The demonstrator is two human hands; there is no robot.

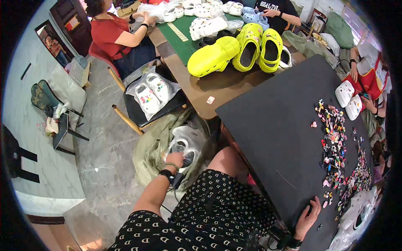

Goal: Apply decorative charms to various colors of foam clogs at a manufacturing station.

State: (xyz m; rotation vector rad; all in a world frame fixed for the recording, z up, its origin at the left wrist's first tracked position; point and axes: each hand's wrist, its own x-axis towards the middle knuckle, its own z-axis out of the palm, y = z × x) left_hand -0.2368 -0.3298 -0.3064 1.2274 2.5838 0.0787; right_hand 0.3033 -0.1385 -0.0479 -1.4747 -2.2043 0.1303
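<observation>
Down by my left knee, my left hand [175, 159] reaches into a large olive plastic sack [147, 152]. Its fingers are closed at the edge of a pair of white clogs with dark insides [189, 144], wrapped in clear plastic; the fingertips are partly hidden. My right hand [308, 217] lies on the black tabletop [268, 125] near its front edge, fingers stretched out and holding nothing. Just beyond it are piles of small colourful shoe charms [333, 154]. A clear plastic bag [356, 219] lies to the right of that hand.
Yellow-green clogs [249, 48] stand on the brown table [194, 90]. Bagged white clogs [151, 94] rest on a black chair [132, 111]. A person in red [113, 35] sits back left; others work at the back and right, near white clogs [349, 100].
</observation>
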